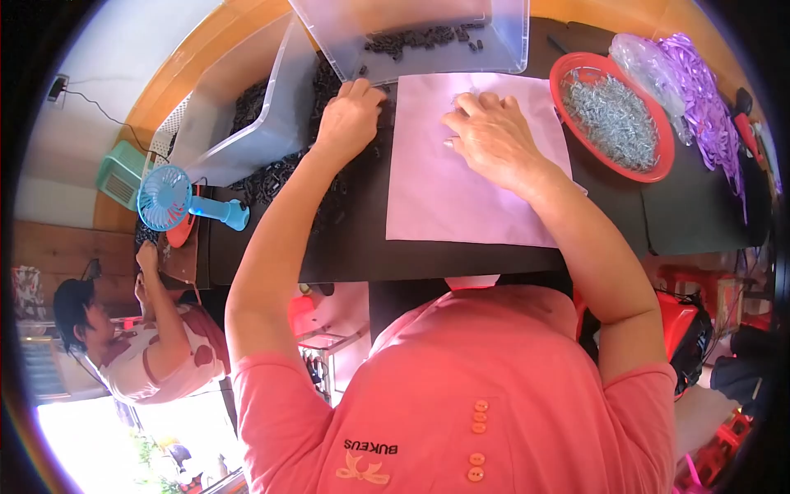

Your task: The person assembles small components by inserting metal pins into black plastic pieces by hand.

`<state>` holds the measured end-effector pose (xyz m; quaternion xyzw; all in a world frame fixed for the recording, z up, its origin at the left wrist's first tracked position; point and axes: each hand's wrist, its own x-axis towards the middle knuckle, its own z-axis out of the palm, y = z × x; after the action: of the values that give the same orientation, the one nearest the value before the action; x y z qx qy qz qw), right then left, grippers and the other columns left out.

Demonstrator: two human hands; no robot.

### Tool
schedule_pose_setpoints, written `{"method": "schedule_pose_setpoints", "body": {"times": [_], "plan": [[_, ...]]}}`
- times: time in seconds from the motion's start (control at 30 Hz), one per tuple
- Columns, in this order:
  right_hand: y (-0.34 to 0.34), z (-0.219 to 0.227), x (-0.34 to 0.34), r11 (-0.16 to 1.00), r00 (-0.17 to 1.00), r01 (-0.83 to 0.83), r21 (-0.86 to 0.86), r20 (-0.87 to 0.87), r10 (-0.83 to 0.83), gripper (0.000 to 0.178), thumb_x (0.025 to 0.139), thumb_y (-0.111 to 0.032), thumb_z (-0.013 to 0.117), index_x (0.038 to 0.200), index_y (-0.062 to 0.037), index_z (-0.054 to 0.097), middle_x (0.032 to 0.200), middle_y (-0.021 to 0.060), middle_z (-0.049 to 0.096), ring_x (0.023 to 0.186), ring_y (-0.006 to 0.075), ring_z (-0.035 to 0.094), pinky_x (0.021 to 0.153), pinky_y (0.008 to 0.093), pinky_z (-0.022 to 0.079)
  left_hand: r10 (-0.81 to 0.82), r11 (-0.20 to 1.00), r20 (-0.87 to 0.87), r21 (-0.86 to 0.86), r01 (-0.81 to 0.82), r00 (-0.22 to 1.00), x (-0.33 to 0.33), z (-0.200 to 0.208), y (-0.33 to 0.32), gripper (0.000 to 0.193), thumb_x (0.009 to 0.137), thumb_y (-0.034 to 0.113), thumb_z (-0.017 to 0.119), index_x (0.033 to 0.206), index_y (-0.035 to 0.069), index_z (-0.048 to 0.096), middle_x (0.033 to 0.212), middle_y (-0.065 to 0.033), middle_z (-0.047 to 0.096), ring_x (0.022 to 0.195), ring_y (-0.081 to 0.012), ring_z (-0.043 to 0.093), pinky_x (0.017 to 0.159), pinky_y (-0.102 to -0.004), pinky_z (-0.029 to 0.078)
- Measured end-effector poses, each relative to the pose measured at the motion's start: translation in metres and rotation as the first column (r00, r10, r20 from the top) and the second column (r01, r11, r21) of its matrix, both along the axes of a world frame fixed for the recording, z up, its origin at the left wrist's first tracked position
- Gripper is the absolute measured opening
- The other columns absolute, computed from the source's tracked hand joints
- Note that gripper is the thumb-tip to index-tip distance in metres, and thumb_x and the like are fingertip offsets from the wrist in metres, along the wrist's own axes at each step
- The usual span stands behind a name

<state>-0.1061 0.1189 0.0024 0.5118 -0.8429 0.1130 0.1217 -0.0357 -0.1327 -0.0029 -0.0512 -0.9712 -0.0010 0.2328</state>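
Observation:
A pink sheet (428, 198) lies flat on the dark table in front of me. My left hand (350, 119) is at its upper left corner, beside loose small black parts (325, 86). Its fingers are curled closed with the tips facing down, and what they hold, if anything, is hidden. Over the sheet, my right hand (494, 140) rests with bent fingers a little apart and the thumb separate. Tiny shiny bits (474, 90) show just beyond its fingertips. Right of the sheet stands a red oval basin (668, 156) filled with small silvery metal pieces (613, 119).
Two clear plastic bins (276, 107) hold black parts; one stands directly beyond the sheet. A blue handheld fan (218, 212) lies on the left. Purple ribbons (699, 107) and a clear plastic bag (646, 70) are at the far right. Another person (156, 346) sits at left.

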Motion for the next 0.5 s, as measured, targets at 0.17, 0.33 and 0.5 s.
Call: {"method": "schedule_pose_setpoints", "body": {"times": [0.17,0.33,0.5], "plan": [[-0.001,0.002,-0.002,0.999,0.999,0.027,-0.025,-0.030,-0.028,0.022,0.085,-0.026,0.066,0.102,-0.0114,0.067,0.113,0.0068,0.059,0.102,0.0265,0.055,0.085,0.0422,0.038,-0.057,0.996,-0.083,0.068,0.063,0.995,0.021,0.004,-0.007,0.012,0.074,0.001,0.061,0.083,0.009,0.066,0.088,-0.0078,0.059,0.090,-0.0297,0.058,0.075,-0.0409,0.052],[-0.004,-0.006,-0.008,0.977,0.999,-0.034,-0.213,-0.031,0.028,0.017,0.081,-0.024,0.068,0.088,-0.0087,0.069,0.096,0.0076,0.063,0.094,0.0263,0.060,0.079,0.0427,0.041,0.014,0.991,-0.199,0.136,0.014,0.980,-0.005,0.004,-0.006,0.011,0.074,0.001,0.060,0.081,0.008,0.066,0.086,-0.0083,0.059,0.087,-0.0308,0.059,0.074,-0.0409,0.052],[-0.004,-0.004,-0.014,0.949,0.999,-0.026,-0.314,0.029,0.037,0.008,0.081,-0.017,0.065,0.085,-0.0107,0.069,0.088,0.0051,0.064,0.091,0.0247,0.061,0.078,0.0417,0.041,0.063,0.994,-0.127,-0.082,-0.074,0.990,-0.035,-0.009,-0.011,0.007,0.075,0.009,0.065,0.082,0.008,0.065,0.088,-0.0095,0.060,0.089,-0.0307,0.060,0.074,-0.0409,0.054]]}}
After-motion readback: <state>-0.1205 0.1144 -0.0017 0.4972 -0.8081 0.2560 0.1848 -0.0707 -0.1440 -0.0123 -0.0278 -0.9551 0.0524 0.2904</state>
